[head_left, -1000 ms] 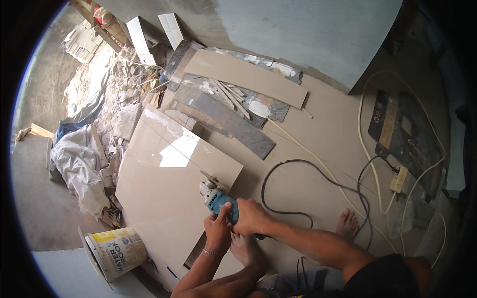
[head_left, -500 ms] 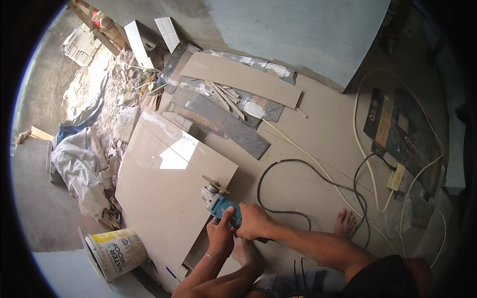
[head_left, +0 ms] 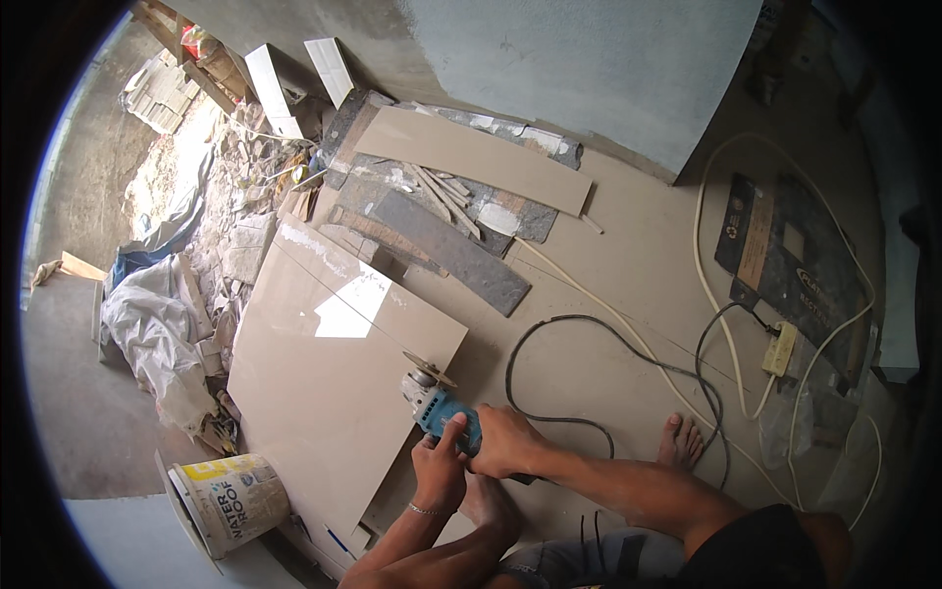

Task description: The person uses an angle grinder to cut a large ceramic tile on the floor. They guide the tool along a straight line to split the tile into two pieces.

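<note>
Both my hands are closed round a blue angle grinder (head_left: 444, 406) with a silver head. My left hand (head_left: 439, 473) grips it from the near left side, thumb on top of the body. My right hand (head_left: 505, 442) wraps its rear part from the right. The grinder's cutting disc (head_left: 429, 369) is at the near right edge of a large beige floor tile (head_left: 304, 393), in line with a thin dark line running across the tile. Whether the disc touches the tile I cannot tell. A patch of bright light reflects off the tile's glossy face.
A black power cord (head_left: 559, 319) loops over the floor to a yellowish socket block (head_left: 780, 348). Beyond the tile lie a long beige tile strip (head_left: 481, 157), a grey strip (head_left: 451, 250) and thin offcuts (head_left: 446, 196). A white bucket (head_left: 235, 501) stands at the near left, beside rubble and plastic sheeting (head_left: 157, 314).
The grinder and both hands have shifted very slightly right and down. My grip on the grinder is the same, and the large tile stays in place.
</note>
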A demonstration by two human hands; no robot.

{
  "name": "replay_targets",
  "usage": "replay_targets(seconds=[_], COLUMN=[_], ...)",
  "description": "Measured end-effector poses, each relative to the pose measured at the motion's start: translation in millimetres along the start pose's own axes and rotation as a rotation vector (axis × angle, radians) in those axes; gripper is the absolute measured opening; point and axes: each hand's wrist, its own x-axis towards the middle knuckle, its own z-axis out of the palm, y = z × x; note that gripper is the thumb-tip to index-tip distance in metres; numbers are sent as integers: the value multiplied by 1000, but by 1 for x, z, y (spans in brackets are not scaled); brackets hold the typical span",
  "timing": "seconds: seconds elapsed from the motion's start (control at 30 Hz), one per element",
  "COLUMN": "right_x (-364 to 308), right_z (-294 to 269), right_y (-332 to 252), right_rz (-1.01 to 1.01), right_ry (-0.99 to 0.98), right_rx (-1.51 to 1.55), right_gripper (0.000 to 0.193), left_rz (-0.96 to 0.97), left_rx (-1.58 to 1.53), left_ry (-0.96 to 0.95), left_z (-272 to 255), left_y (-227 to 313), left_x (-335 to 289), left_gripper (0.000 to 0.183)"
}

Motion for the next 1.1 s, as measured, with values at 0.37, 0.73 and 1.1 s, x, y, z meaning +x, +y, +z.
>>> replay_targets(seconds=[0.37, 0.73, 1.1], right_x=[-1, 8, 19], right_z=[5, 7, -3], right_y=[6, 0, -19], right_rz=[-15, -26, 5], right_ry=[37, 66, 20], right_rx=[-11, -37, -5], right_gripper=[64, 61, 69], left_rz=[7, 1, 26], left_rx=[-22, 63, 38], left_ry=[-22, -38, -49], left_z=[0, -5, -9], left_y=[-5, 5, 20], left_x=[0, 4, 17], left_gripper=[41, 37, 37])
